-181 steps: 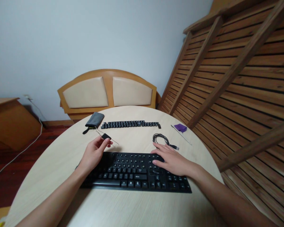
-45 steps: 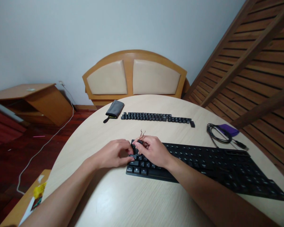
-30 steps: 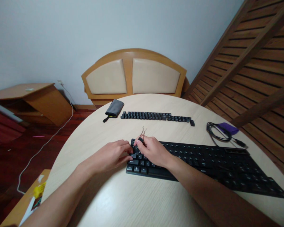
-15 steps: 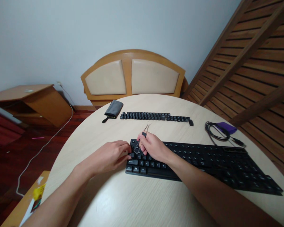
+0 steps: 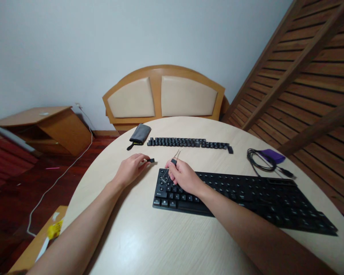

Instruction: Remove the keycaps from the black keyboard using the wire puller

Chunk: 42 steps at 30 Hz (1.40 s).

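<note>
Probably light, stiff and smooth, the key suits an edge pinch, as the fingers of the left hand give, while the right hand grips the puller

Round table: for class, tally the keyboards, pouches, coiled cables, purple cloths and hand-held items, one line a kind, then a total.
Keyboard: 1
Grey pouch: 1
Coiled cable: 1
Purple cloth: 1
Keycap, in left hand: 1
Wire tool, in right hand: 1
Total: 6
</note>
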### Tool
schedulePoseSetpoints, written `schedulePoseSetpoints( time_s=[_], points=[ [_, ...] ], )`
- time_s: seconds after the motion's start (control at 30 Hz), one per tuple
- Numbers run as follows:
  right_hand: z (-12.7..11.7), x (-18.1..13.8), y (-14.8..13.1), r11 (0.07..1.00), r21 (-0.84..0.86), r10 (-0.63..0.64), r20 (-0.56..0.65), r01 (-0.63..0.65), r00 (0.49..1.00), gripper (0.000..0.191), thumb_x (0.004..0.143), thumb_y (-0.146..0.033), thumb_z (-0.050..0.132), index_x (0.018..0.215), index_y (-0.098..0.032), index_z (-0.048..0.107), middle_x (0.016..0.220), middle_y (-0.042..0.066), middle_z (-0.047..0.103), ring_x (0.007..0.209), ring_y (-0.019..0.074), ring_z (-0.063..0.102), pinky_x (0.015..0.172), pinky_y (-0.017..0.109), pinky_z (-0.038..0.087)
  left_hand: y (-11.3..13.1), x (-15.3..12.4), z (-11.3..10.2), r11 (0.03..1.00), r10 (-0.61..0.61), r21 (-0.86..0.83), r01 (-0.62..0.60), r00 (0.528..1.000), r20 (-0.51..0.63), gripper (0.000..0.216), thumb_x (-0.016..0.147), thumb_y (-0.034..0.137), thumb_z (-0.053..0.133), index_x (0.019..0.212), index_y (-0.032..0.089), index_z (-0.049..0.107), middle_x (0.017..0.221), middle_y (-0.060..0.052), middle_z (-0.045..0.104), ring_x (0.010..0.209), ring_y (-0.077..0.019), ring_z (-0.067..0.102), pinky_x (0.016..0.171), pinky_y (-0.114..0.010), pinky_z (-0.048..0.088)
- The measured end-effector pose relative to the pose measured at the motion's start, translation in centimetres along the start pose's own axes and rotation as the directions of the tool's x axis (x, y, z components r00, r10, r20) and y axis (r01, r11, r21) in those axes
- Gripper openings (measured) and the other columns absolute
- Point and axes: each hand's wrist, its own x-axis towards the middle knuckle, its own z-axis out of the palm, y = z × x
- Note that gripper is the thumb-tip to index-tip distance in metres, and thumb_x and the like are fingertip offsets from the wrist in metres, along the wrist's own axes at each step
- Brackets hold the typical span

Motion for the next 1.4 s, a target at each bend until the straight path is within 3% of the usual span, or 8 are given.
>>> schedulePoseSetpoints(
  time_s=[0.13,0.33,0.57,0.8,1.4],
  points=[
    [0.1,0.0,0.1,1.000,-0.008,-0.025,0.015,0.025,1.000,0.026,0.099,-0.034,0.039,0.093,-0.016,0.056,0.059,-0.006,0.052,0.045,0.0075,0.049,0.048,0.019,0.040,-0.4,2.3,0.1,0.986,-0.087,0.147,0.077,0.994,0.067,0.021,0.095,0.033,0.052,0.107,0.024,0.067,0.108,-0.006,0.072,0.091,-0.0216,0.068,0.072,-0.027,0.049],
    [0.1,0.0,0.1,1.000,-0.002,-0.019,0.032,0.019,0.999,0.025,0.099,-0.032,0.039,0.090,-0.016,0.056,0.060,-0.006,0.051,0.045,0.0073,0.048,0.047,0.018,0.039,-1.9,5.1,0.4,0.958,-0.196,0.214,0.192,0.981,-0.004,0.022,0.094,0.034,0.053,0.108,0.025,0.067,0.107,-0.005,0.074,0.090,-0.0246,0.068,0.067,-0.028,0.046],
    [0.2,0.0,0.2,1.000,-0.002,-0.030,0.050,0.030,0.998,0.025,0.099,-0.033,0.040,0.091,-0.017,0.057,0.060,-0.006,0.052,0.047,0.0077,0.049,0.048,0.019,0.039,-2.2,5.2,1.8,0.939,-0.261,0.215,0.269,0.963,-0.062,0.023,0.095,0.038,0.053,0.109,0.027,0.068,0.107,-0.005,0.073,0.095,-0.0242,0.067,0.065,-0.027,0.044],
    [0.1,0.0,0.3,1.000,-0.001,-0.018,0.055,0.018,0.998,0.026,0.100,-0.033,0.040,0.090,-0.018,0.059,0.059,-0.006,0.052,0.046,0.0076,0.049,0.049,0.019,0.040,-2.9,5.7,1.9,0.935,-0.274,0.213,0.285,0.958,-0.080,0.024,0.095,0.037,0.053,0.112,0.030,0.069,0.118,-0.003,0.069,0.098,-0.0240,0.066,0.066,-0.027,0.044],
    [0.0,-0.1,0.0,1.000,-0.005,0.014,0.058,-0.014,0.998,0.026,0.098,-0.035,0.044,0.091,-0.016,0.061,0.059,-0.005,0.052,0.047,0.0086,0.050,0.049,0.020,0.040,-3.0,5.7,2.3,0.932,-0.314,0.153,0.328,0.943,-0.105,0.024,0.093,0.036,0.056,0.113,0.028,0.067,0.116,-0.005,0.069,0.095,-0.0238,0.067,0.068,-0.027,0.046]
  ],
)
